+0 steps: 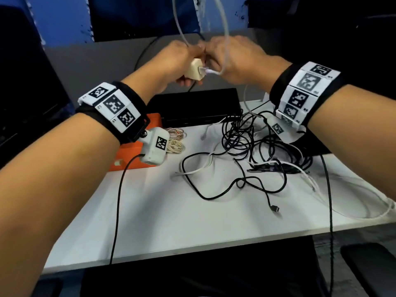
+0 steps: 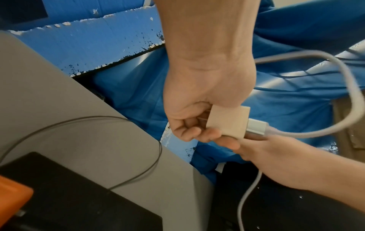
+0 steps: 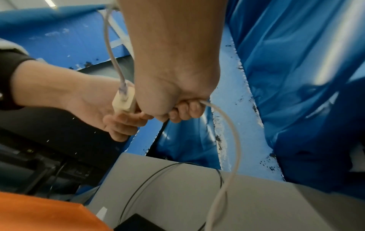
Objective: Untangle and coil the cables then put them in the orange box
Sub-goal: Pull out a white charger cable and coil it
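Gripping charger [image 1: 194, 69], left hand [image 1: 177, 58]

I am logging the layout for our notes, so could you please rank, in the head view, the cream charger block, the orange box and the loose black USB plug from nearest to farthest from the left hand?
1. The cream charger block, gripped in the left hand.
2. The orange box, on the table's left part, below that hand.
3. The loose black USB plug, lying toward the table's near edge, right of centre.
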